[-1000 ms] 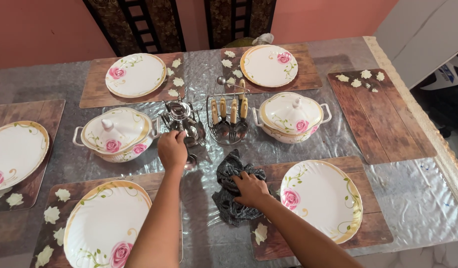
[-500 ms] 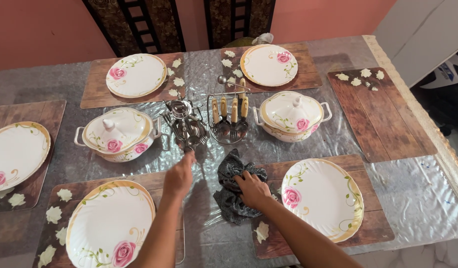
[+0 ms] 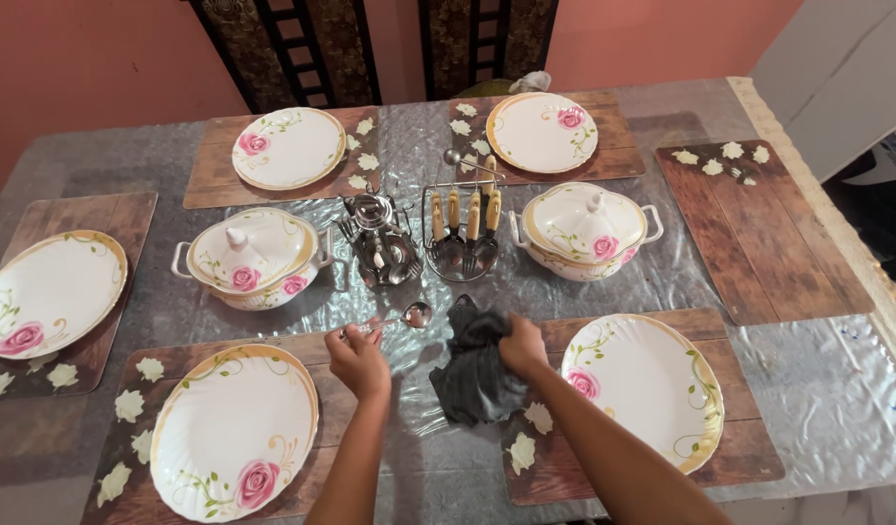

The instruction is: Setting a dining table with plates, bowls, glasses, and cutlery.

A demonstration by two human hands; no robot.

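Now left hand [image 3: 359, 358] pinches shiny metal spoon [image 3: 401, 318] by its handle; right hand [image 3: 522, 343] grips crumpled dark grey cloth [image 3: 474, 371] over crinkled plastic table cover [image 3: 808, 379].

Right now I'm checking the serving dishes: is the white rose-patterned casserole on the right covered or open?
Covered: the white rose-patterned casserole has its knobbed lid seated on it.

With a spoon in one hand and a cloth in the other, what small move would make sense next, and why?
Probably bringing the two together. The left hand holds a metal spoon by its handle, bowl pointing toward the dark cloth gripped in the right hand. Only a small gap separates bowl and cloth, so moving the spoon into the cloth looks like the natural next step.
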